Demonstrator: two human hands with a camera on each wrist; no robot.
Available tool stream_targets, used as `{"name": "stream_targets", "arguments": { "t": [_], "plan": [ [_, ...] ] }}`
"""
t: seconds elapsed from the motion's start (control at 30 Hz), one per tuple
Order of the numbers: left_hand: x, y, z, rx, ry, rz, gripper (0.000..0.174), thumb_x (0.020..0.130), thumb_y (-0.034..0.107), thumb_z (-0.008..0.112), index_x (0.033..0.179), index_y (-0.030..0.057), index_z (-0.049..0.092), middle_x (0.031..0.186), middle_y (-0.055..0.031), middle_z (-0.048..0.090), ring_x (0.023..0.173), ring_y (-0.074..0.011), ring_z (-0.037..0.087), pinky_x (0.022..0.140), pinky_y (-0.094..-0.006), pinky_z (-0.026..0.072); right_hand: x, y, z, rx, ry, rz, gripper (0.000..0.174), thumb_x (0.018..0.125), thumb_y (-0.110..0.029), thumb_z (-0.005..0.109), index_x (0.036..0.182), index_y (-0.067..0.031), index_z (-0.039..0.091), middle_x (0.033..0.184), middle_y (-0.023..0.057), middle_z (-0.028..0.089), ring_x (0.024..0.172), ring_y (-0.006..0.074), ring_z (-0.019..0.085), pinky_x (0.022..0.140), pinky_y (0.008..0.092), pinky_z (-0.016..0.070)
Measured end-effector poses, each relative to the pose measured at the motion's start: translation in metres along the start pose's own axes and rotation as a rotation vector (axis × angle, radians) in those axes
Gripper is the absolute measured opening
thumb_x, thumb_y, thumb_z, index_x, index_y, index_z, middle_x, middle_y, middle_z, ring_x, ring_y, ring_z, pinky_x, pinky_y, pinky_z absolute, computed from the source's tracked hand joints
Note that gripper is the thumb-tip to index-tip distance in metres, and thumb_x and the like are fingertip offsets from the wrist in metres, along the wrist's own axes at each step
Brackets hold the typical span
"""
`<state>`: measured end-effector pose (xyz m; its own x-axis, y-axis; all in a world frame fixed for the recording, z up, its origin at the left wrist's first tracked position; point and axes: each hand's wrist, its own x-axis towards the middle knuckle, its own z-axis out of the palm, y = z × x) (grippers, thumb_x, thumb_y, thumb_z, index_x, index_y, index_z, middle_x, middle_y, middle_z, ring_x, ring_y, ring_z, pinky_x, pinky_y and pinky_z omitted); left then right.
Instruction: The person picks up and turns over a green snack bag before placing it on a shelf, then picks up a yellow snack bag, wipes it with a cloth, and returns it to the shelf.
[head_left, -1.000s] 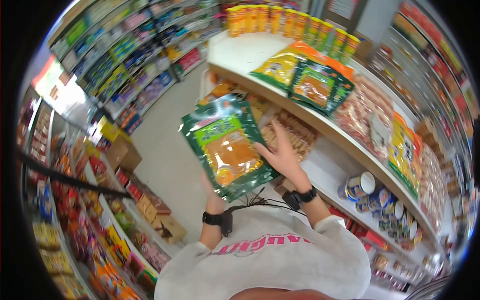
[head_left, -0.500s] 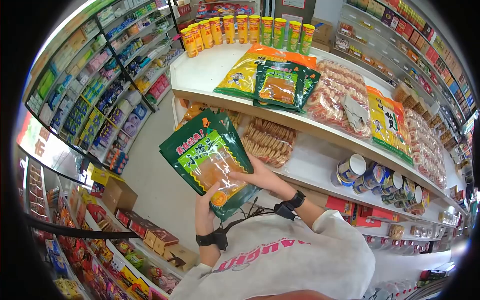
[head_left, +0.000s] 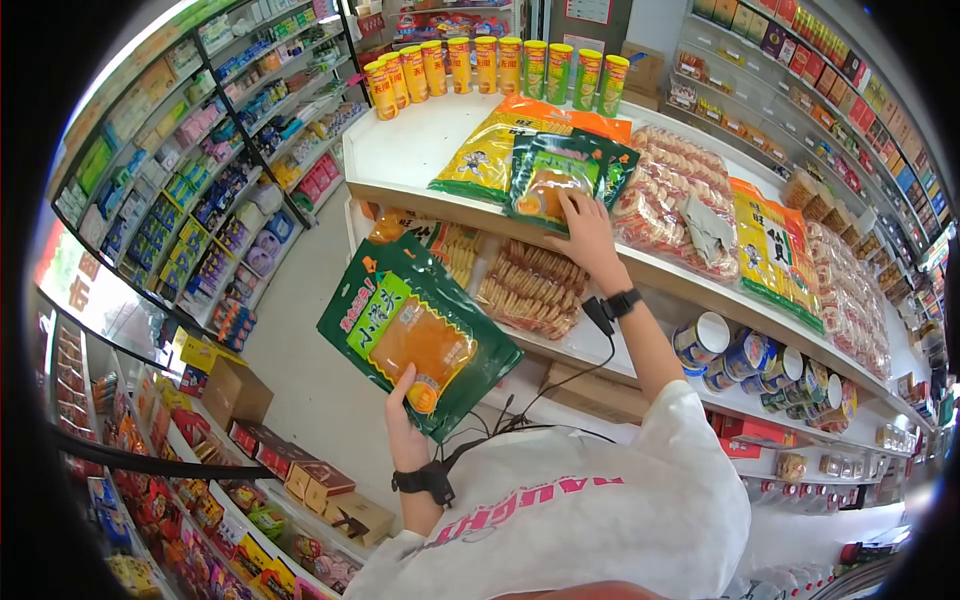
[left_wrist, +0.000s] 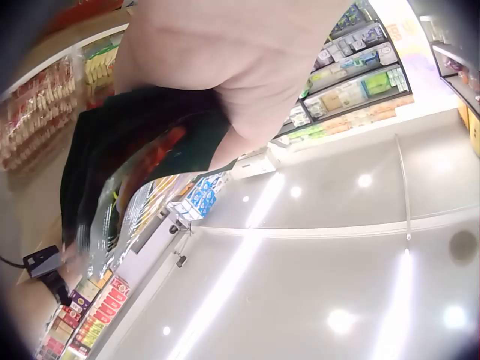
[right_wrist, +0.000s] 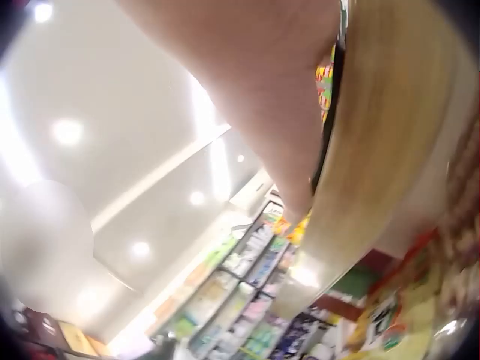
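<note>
Shop shelving (head_left: 232, 112) surrounds the white display unit (head_left: 400, 145). Near its left front, the green pack (head_left: 425, 335) could sag or slip, supported only by one lower edge; its long axis slants, top pointing away and left. The left hand (head_left: 406, 435) pinches it, thumb in front. The right hand (head_left: 590, 240) touches a smaller-looking packet (head_left: 548, 170) atop the unit; I can't tell whether it pinches.

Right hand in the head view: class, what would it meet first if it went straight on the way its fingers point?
The right hand would first meet the green packet on the counter, which its fingers seem to touch, though depth is hard to judge.
</note>
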<state>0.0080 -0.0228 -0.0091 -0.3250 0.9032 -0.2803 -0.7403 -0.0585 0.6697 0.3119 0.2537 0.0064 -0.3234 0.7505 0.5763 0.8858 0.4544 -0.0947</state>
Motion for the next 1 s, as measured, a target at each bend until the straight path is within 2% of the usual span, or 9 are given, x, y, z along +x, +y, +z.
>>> {"name": "stream_targets", "arguments": {
  "t": [0.1, 0.13, 0.33, 0.43, 0.5, 0.6, 0.83, 0.93, 1.0],
  "plan": [
    [0.008, -0.003, -0.008, -0.105, 0.018, -0.061, 0.045, 0.093, 0.012, 0.065, 0.134, -0.0019, 0.053, 0.127, -0.0139, 0.063, 0.114, -0.0277, 0.064, 0.098, -0.0401, 0.0531, -0.016, -0.005, -0.016, -0.028, -0.122, 0.066, 0.069, 0.076, -0.027, 0.083, 0.135, -0.0058, 0.055, 0.131, 0.0162, 0.053, 0.126, 0.0306, 0.049, 0.104, 0.0482, 0.0434],
    [0.009, -0.002, -0.010, -0.105, 0.006, -0.066, 0.045, 0.094, 0.014, 0.064, 0.135, -0.0021, 0.052, 0.130, -0.0149, 0.061, 0.116, -0.0281, 0.063, 0.099, -0.0408, 0.0527, -0.020, -0.009, -0.023, 0.015, -0.029, 0.032, 0.052, 0.082, -0.015, 0.075, 0.130, -0.0044, 0.059, 0.123, 0.0171, 0.056, 0.118, 0.0323, 0.054, 0.096, 0.0470, 0.0480],
    [0.012, -0.006, -0.004, -0.055, -0.078, -0.027, 0.045, 0.099, 0.019, 0.061, 0.137, -0.0018, 0.049, 0.132, -0.0149, 0.060, 0.116, -0.0279, 0.063, 0.099, -0.0409, 0.0525, -0.014, -0.031, -0.064, 0.600, 0.350, 0.423, 0.051, 0.084, -0.002, 0.066, 0.134, -0.0035, 0.056, 0.114, 0.0208, 0.062, 0.111, 0.0390, 0.059, 0.102, 0.0448, 0.0458],
    [0.024, -0.016, 0.001, -0.087, -0.131, -0.065, 0.044, 0.103, 0.026, 0.055, 0.136, -0.0026, 0.051, 0.133, -0.0157, 0.060, 0.118, -0.0263, 0.062, 0.100, -0.0396, 0.0522, -0.036, -0.086, -0.076, 0.705, 0.486, 0.157, 0.059, 0.083, -0.002, 0.066, 0.140, -0.0073, 0.053, 0.131, 0.0187, 0.057, 0.126, 0.0376, 0.052, 0.108, 0.0433, 0.0428],
    [0.036, -0.030, -0.006, -0.102, -0.150, -0.096, 0.044, 0.103, 0.026, 0.054, 0.136, -0.0023, 0.051, 0.133, -0.0160, 0.060, 0.118, -0.0267, 0.062, 0.101, -0.0404, 0.0518, -0.055, -0.131, -0.105, 0.688, 0.159, -0.138, 0.069, 0.080, -0.002, 0.066, 0.146, -0.0140, 0.050, 0.146, 0.0147, 0.048, 0.137, 0.0345, 0.043, 0.114, 0.0449, 0.0363],
    [0.028, -0.037, -0.003, -0.115, -0.159, -0.017, 0.045, 0.104, 0.028, 0.046, 0.138, -0.0009, 0.049, 0.134, -0.0150, 0.059, 0.118, -0.0282, 0.062, 0.102, -0.0420, 0.0511, -0.079, -0.157, -0.101, 0.535, -0.292, -0.445, 0.073, 0.078, -0.006, 0.068, 0.147, -0.0188, 0.049, 0.151, 0.0119, 0.043, 0.140, 0.0329, 0.039, 0.117, 0.0490, 0.0313],
    [0.021, -0.041, -0.015, -0.109, -0.075, -0.032, 0.049, 0.104, 0.033, 0.039, 0.140, -0.0003, 0.048, 0.137, -0.0154, 0.057, 0.120, -0.0297, 0.060, 0.103, -0.0443, 0.0496, -0.087, -0.168, -0.117, 0.585, -0.352, -0.454, 0.075, 0.080, -0.036, 0.077, 0.147, -0.0192, 0.048, 0.150, 0.0157, 0.044, 0.141, 0.0355, 0.038, 0.118, 0.0483, 0.0289],
    [0.020, -0.038, -0.025, -0.147, -0.075, -0.067, 0.049, 0.103, 0.032, 0.042, 0.139, -0.0005, 0.049, 0.137, -0.0149, 0.058, 0.120, -0.0290, 0.060, 0.103, -0.0431, 0.0499, -0.087, -0.152, -0.103, 0.675, -0.421, -0.357, 0.080, 0.082, -0.044, 0.077, 0.147, -0.0095, 0.046, 0.149, 0.0219, 0.044, 0.140, 0.0385, 0.038, 0.117, 0.0466, 0.0305],
    [0.015, -0.031, -0.023, -0.081, -0.090, -0.065, 0.049, 0.103, 0.032, 0.043, 0.139, -0.0001, 0.049, 0.136, -0.0138, 0.058, 0.121, -0.0280, 0.059, 0.103, -0.0426, 0.0497, -0.083, -0.157, -0.094, 0.683, -0.290, -0.099, 0.083, 0.083, -0.043, 0.077, 0.148, -0.0031, 0.044, 0.149, 0.0237, 0.043, 0.137, 0.0375, 0.043, 0.114, 0.0433, 0.0345]
  ]
}}
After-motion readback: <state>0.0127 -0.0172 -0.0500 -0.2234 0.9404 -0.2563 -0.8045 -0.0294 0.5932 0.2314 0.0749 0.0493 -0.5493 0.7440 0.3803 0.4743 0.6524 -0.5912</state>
